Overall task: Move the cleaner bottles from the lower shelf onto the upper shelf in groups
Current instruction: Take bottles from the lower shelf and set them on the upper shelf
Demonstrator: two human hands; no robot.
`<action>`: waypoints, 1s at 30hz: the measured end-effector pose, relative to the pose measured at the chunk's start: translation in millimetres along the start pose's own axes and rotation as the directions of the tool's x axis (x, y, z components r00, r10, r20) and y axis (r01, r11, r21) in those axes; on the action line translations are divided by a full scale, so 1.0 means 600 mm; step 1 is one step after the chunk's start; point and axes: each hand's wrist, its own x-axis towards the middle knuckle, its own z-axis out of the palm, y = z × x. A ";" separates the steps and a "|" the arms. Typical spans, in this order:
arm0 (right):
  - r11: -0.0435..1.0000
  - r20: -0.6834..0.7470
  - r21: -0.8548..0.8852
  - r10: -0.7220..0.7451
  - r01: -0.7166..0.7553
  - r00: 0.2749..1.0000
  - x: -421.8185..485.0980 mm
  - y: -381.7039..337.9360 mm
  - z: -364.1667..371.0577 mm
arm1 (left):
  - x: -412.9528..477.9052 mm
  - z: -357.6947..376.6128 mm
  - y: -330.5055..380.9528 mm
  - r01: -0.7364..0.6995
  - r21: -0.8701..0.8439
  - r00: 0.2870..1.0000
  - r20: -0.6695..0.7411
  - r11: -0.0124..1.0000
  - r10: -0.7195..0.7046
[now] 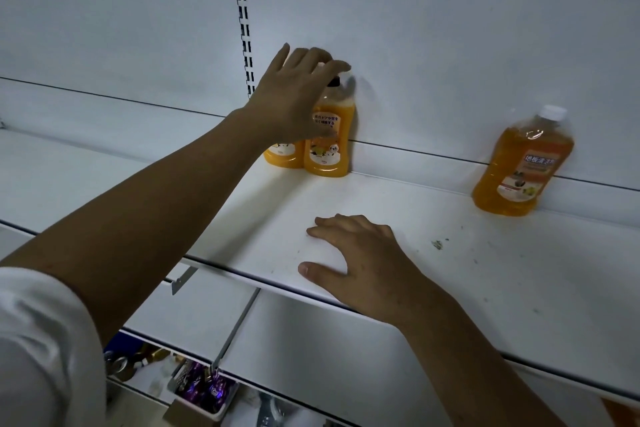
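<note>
Two orange cleaner bottles stand side by side against the back panel of the upper shelf [485,270]: one [329,156] with a dark cap, and another [282,158] to its left, mostly hidden behind my wrist. My left hand [294,97] reaches over them with its fingers spread across the cap of the right one and the thumb in front of its label; the fingers look fairly straight. A larger orange bottle [523,166] with a white cap stands alone further right. My right hand [360,260] rests palm down on the shelf's front part and holds nothing.
A slotted upright [244,28] runs up the white back panel. Below the upper shelf lies a white lower shelf [311,340] on a metal bracket [180,279]. Under that, a tray of purple packets [204,388] and some padlocks [121,366] show.
</note>
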 end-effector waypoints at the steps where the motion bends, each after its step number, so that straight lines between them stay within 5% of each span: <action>1: 1.000 -0.002 -0.001 -0.003 0.003 1.000 0.000 0.000 0.000 | -0.002 -0.007 0.001 -0.016 0.007 1.000 -0.008 1.000 0.016; 7: 1.000 -0.014 0.009 -0.013 0.013 1.000 -0.001 0.001 0.002 | -0.046 -0.057 0.018 -0.119 0.011 0.991 -0.057 0.993 0.119; 18: 0.989 -0.167 0.009 0.146 -0.146 0.975 -0.119 -0.010 -0.042 | -0.284 -0.072 0.128 -0.175 -0.403 0.974 0.065 0.898 0.219; 24: 0.950 -0.435 -0.018 0.274 -0.313 0.858 -0.349 0.002 -0.068 | -0.337 -0.055 0.259 -0.258 -0.567 0.942 0.031 0.782 0.333; 30: 0.830 -0.483 0.079 0.516 -0.552 0.708 -0.586 0.025 -0.072 | -0.365 -0.067 0.463 -0.327 -0.676 0.887 0.021 0.661 0.461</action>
